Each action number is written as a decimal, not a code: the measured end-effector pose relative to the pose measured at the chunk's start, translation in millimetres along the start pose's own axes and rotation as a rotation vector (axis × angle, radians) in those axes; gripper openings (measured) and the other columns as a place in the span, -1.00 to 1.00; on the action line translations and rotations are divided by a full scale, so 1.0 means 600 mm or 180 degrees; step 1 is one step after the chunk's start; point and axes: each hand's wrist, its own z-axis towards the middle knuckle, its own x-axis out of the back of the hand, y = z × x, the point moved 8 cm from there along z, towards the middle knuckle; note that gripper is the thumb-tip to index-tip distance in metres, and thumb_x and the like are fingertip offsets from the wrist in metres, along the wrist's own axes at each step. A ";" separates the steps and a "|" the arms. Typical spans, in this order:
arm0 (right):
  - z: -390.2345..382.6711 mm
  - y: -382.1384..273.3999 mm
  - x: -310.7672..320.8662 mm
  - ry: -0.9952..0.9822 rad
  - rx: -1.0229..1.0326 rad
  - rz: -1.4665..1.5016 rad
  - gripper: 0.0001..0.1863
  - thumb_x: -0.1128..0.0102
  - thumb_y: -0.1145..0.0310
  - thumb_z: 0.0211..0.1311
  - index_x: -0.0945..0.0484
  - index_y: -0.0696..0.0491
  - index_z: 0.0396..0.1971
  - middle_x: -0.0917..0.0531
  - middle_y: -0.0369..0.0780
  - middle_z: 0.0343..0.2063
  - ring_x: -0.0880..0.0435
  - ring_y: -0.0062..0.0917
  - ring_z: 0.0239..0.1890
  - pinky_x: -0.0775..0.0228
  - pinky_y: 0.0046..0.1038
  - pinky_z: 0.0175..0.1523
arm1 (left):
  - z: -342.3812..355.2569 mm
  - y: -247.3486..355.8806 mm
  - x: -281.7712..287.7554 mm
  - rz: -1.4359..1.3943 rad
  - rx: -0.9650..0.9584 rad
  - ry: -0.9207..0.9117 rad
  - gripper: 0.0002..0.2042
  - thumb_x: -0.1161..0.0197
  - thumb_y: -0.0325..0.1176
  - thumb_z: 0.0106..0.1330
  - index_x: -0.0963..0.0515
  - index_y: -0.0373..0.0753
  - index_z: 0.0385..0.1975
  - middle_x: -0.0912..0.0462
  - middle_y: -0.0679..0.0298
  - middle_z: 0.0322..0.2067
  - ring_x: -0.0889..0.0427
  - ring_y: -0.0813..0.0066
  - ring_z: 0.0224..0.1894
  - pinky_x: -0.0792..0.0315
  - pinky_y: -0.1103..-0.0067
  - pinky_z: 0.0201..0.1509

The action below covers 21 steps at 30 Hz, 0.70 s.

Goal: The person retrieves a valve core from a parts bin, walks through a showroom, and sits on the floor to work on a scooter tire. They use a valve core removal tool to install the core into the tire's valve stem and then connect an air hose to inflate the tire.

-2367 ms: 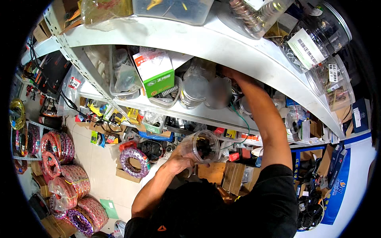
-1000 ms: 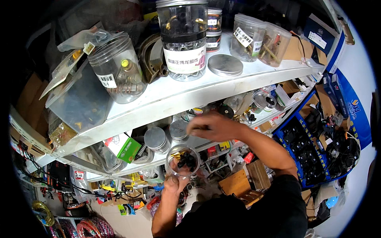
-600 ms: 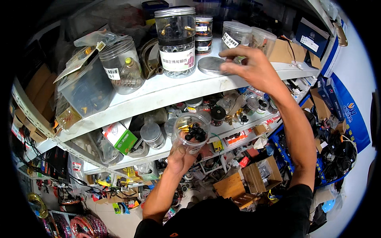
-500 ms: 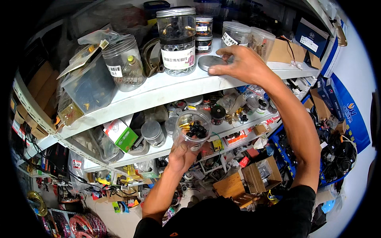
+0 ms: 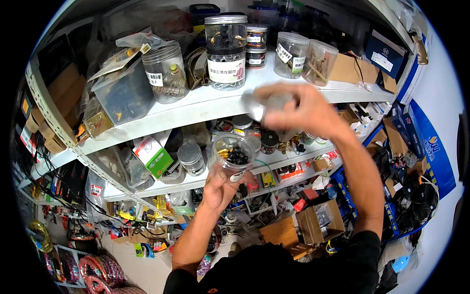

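My left hand is wrapped round the lower part of an open clear plastic jar. Small black parts and gold-coloured pieces lie inside it. Above and to the right of the jar, my right hand grips a round grey lid, which is tilted and smeared by motion. Both are in front of the upper shelf's edge, apart from the jar. On that shelf stands a tall two-tier clear jar with a silver lid and a white label.
A wide jar of metal parts and a plastic bin stand at the upper shelf's left. Two clear jars, one labelled, stand at its right. The lower shelf holds a silver-lidded jar and a green-and-white box. Cardboard boxes sit below.
My right hand has lifted the lid off the upper shelf and brought it lower and nearer, tilting it. The jar in my left hand has shifted slightly left.
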 end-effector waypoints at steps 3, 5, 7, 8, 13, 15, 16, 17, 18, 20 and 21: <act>-0.057 0.015 -0.060 -0.0327 0.0648 0.0192 -0.29 -0.64 0.54 -0.04 -0.62 0.08 0.22 -0.64 -0.35 0.12 -0.56 -0.77 -0.24 -0.44 -0.65 -0.24 | 0.028 -0.030 -0.041 -0.0145 0.0065 0.0044 -0.09 -0.45 0.16 0.21 -0.27 -0.42 0.36 -0.61 -0.02 0.06 -0.68 0.16 0.00 -0.62 0.21 0.00; -0.063 0.022 -0.062 -0.0348 0.0827 0.0434 -0.27 -0.65 0.53 -0.04 -0.60 0.10 0.24 -0.60 -0.29 0.18 -0.58 -0.66 -0.08 -0.49 -0.57 -0.12 | 0.031 -0.046 -0.042 -0.0165 0.0149 0.0090 -0.07 -0.43 0.21 0.21 -0.28 -0.40 0.37 -0.62 -0.02 0.08 -0.67 0.17 0.01 -0.63 0.26 -0.01; -0.079 0.029 -0.045 -0.0430 0.0688 0.0601 -0.28 -0.67 0.48 -0.02 -0.59 0.12 0.23 -0.61 -0.21 0.16 -0.59 -0.51 0.11 -0.59 -0.40 0.07 | 0.031 -0.048 -0.050 -0.0208 0.0212 0.0020 -0.07 -0.42 0.24 0.21 -0.29 -0.39 0.37 -0.62 -0.01 0.09 -0.67 0.19 0.04 -0.62 0.30 0.03; -0.087 0.031 -0.037 -0.0450 0.0666 0.0638 -0.27 -0.68 0.48 -0.02 -0.58 0.14 0.23 -0.61 -0.19 0.16 -0.59 -0.45 0.20 -0.63 -0.33 0.15 | 0.032 -0.052 -0.054 -0.0249 0.0255 -0.0003 -0.06 -0.42 0.25 0.21 -0.29 -0.39 0.38 -0.63 -0.01 0.09 -0.66 0.19 0.05 -0.62 0.32 0.04; -0.096 0.049 -0.013 -0.0490 0.0420 0.0762 -0.29 -0.63 0.57 0.01 -0.55 0.20 0.24 -0.65 -0.19 0.12 -0.70 -0.63 -0.17 -0.62 -0.56 -0.20 | 0.056 -0.049 -0.113 0.0355 0.0538 -0.0304 0.01 -0.35 0.42 0.17 -0.31 -0.39 0.35 -0.64 -0.09 -0.05 -0.75 0.10 -0.27 -0.70 0.26 -0.23; -0.107 0.044 -0.010 -0.0464 0.0838 0.0615 -0.24 -0.67 0.54 -0.05 -0.57 0.14 0.25 -0.64 -0.22 0.14 -0.66 -0.67 -0.16 -0.57 -0.59 -0.24 | 0.057 -0.065 -0.101 0.0275 0.0535 -0.0233 0.01 -0.35 0.41 0.17 -0.31 -0.40 0.35 -0.65 -0.09 -0.05 -0.76 0.09 -0.28 -0.70 0.24 -0.25; -0.110 0.039 -0.008 -0.0398 0.1020 0.0411 -0.22 -0.69 0.53 -0.08 -0.57 0.10 0.26 -0.64 -0.23 0.14 -0.64 -0.68 -0.17 -0.54 -0.61 -0.26 | 0.056 -0.066 -0.096 0.0259 0.0522 -0.0181 0.00 -0.35 0.41 0.17 -0.31 -0.40 0.35 -0.65 -0.08 -0.05 -0.76 0.09 -0.28 -0.71 0.23 -0.26; -0.111 0.038 -0.007 -0.0367 0.1112 0.0317 -0.19 -0.70 0.54 -0.12 -0.58 0.06 0.26 -0.62 -0.25 0.16 -0.57 -0.71 -0.23 -0.46 -0.62 -0.30 | 0.053 -0.067 -0.100 0.0270 0.0530 -0.0237 0.02 -0.34 0.34 0.19 -0.23 -0.43 0.41 -0.60 -0.07 0.09 -0.72 0.25 -0.17 -0.66 0.41 -0.28; -0.111 0.038 -0.005 -0.0326 0.1209 0.0222 -0.16 -0.70 0.55 -0.16 -0.59 0.02 0.27 -0.61 -0.26 0.19 -0.51 -0.74 -0.29 -0.38 -0.64 -0.34 | 0.054 -0.067 -0.103 0.0277 0.0581 -0.0247 0.02 -0.34 0.34 0.19 -0.23 -0.44 0.41 -0.60 -0.07 0.09 -0.72 0.25 -0.16 -0.66 0.41 -0.29; -0.110 0.051 -0.002 -0.0325 0.1198 0.0237 -0.07 -0.70 0.61 -0.27 -0.61 -0.09 0.29 -0.58 -0.31 0.25 -0.27 -0.83 -0.52 -0.13 -0.67 -0.46 | 0.057 -0.070 -0.109 0.0260 0.0686 -0.0268 0.03 -0.33 0.35 0.18 -0.24 -0.44 0.41 -0.60 -0.07 0.09 -0.71 0.27 -0.16 -0.64 0.43 -0.31; -0.110 0.053 0.000 -0.0338 0.1250 0.0212 -0.07 -0.70 0.62 -0.27 -0.61 -0.08 0.29 -0.58 -0.31 0.25 -0.27 -0.83 -0.51 -0.14 -0.67 -0.45 | 0.057 -0.071 -0.113 0.0254 0.0587 -0.0224 0.01 -0.31 0.33 0.21 -0.24 -0.45 0.41 -0.62 -0.07 0.07 -0.71 0.29 -0.22 -0.68 0.37 -0.29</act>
